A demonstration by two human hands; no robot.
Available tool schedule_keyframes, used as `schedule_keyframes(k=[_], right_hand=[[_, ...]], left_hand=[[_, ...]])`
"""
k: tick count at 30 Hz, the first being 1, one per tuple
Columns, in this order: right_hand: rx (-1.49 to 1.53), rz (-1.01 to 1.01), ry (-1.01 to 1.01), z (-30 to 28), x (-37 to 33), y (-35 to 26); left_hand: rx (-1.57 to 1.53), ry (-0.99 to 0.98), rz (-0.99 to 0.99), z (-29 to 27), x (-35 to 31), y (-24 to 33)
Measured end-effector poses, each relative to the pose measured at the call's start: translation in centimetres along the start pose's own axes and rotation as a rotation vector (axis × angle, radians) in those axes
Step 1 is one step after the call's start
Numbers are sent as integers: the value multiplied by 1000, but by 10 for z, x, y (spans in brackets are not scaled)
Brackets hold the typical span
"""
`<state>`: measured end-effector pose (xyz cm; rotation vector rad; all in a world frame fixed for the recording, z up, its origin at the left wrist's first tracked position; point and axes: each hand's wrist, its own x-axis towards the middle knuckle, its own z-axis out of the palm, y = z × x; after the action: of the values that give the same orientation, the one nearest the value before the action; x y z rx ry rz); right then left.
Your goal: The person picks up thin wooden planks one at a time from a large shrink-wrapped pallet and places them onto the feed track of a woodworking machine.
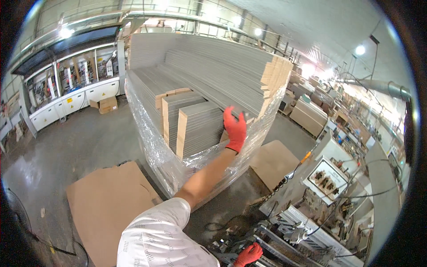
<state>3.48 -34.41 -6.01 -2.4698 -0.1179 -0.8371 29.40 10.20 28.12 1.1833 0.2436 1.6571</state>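
My left hand (234, 129), in a red glove, reaches out on a bare forearm to a pallet stack of long grey panels (200, 75) with pale wood ends. Its fingers are spread and lie against the right side of the short front stack of panels (199, 129), near the top edge. Clear plastic wrap (155, 147) hangs loosely around the stack's lower part. My right hand (248, 254), also in a red glove, is low at the frame's bottom edge with fingers curled by the metal frame of a machine (311, 222). Whether it grips anything I cannot tell.
Brown cardboard sheets (106, 200) lie on the concrete floor left and right of the pallet. A long machine with windows (71, 84) runs along the far left, a cardboard box (106, 104) beside it. Cables and a coiled cord (271, 191) cross the machine at the right. More stacks (309, 115) stand behind.
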Motion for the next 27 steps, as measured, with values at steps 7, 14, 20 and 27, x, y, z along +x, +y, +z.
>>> schedule_keyframes(k=[7,14,20,27], right_hand=[[101,21,70,9,8,-5],[646,-82,50,-8,49,-127],[1269,233,-311,-73,108,-209],[1295,351,454,-91,115,-152]], left_hand=[[-34,-296,-143,-74,53,-5],[-696,-506,-628,-125,-104,165],[-224,-678,-224,-170,-98,167],[-376,-545,-661,-183,-80,124]])
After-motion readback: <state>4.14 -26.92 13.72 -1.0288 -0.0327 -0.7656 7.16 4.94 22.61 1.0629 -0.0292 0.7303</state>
